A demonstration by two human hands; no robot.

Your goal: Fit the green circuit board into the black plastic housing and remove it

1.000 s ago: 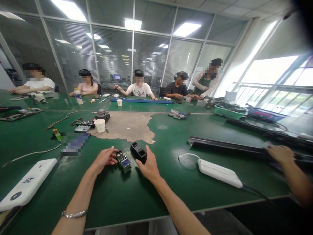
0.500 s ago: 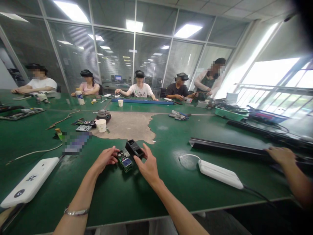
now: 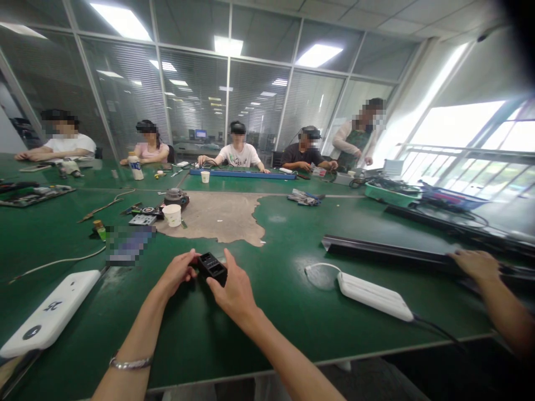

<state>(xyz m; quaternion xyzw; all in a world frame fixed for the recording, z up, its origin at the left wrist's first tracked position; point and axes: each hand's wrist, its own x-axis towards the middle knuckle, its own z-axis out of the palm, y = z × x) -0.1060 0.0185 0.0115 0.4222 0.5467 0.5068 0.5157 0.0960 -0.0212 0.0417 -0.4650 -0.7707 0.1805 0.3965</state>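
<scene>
A small black plastic casing (image 3: 213, 268) with rectangular openings is held above the green table. My right hand (image 3: 234, 287) grips it from the right, thumb at the near side and fingers at the far side. My left hand (image 3: 180, 272) is at its left edge with fingers bent, where it held the green circuit board. The casing now covers that board, so how the two fit together cannot be seen. A metal bracelet (image 3: 131, 363) circles my left wrist.
A white power bank (image 3: 50, 314) lies left, near a phone (image 3: 130, 245) and a paper cup (image 3: 172, 215). On the right are another white device (image 3: 374, 295) and a long black channel (image 3: 384, 253), touched by another person's hand (image 3: 476, 264). Several people sit across the table.
My right hand has moved left and down with the black casing, bringing it over the circuit board, which is now hidden. My left hand has stayed nearly in place.
</scene>
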